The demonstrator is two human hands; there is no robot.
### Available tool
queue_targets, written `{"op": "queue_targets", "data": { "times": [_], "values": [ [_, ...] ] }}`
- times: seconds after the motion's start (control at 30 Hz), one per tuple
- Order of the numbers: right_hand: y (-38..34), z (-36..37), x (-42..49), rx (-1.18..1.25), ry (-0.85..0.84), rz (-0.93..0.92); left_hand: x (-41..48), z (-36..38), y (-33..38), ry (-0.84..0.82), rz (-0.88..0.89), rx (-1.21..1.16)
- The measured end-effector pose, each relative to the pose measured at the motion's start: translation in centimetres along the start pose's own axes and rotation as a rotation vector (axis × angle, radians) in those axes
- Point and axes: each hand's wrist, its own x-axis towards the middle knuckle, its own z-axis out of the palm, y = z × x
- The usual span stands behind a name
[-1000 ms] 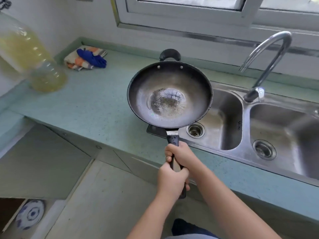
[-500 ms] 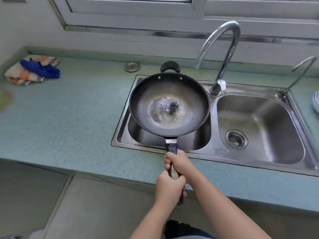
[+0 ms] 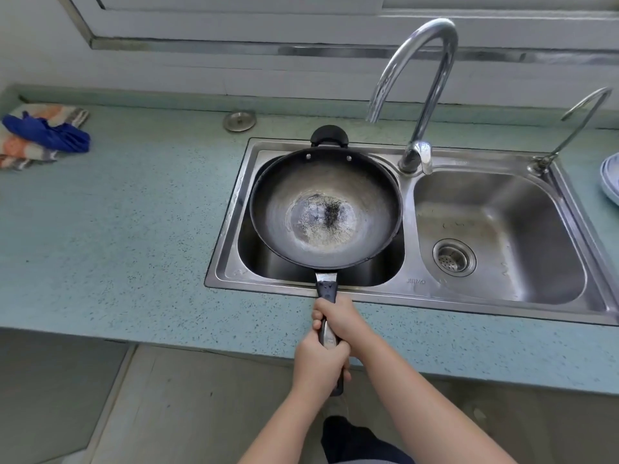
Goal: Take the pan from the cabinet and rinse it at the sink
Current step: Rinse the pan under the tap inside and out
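Carried over the steel sink's left basin (image 3: 301,276), the dark round pan (image 3: 325,209) — both hands' fingers wrapped round its handle, left hand (image 3: 318,363), right hand (image 3: 338,318) — might clip the curved faucet (image 3: 415,95) if lifted.

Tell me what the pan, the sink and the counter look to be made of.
Pan: dark metal, probably carbon steel or iron, matte with a worn, speckled centre; its long handle looks like black plastic with a metal band. Sink: brushed stainless steel, grey with soft reflections. Counter: pale green speckled surface, likely stone or composite; the look leaves it open.
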Motion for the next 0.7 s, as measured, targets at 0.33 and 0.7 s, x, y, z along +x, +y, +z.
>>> {"op": "queue_targets", "data": {
  "times": [0.33, 0.7],
  "values": [
    [-0.1, 0.2, -0.8, -0.021, 0.026, 0.042, 0.5, -0.6, -1.1, 0.089, 0.101, 0.042],
    [-0.8, -1.5, -2.1, -0.359, 0.093, 0.039, 1.1, -1.1, -0.6, 0.142, 0.207, 0.159]
  ]
}}
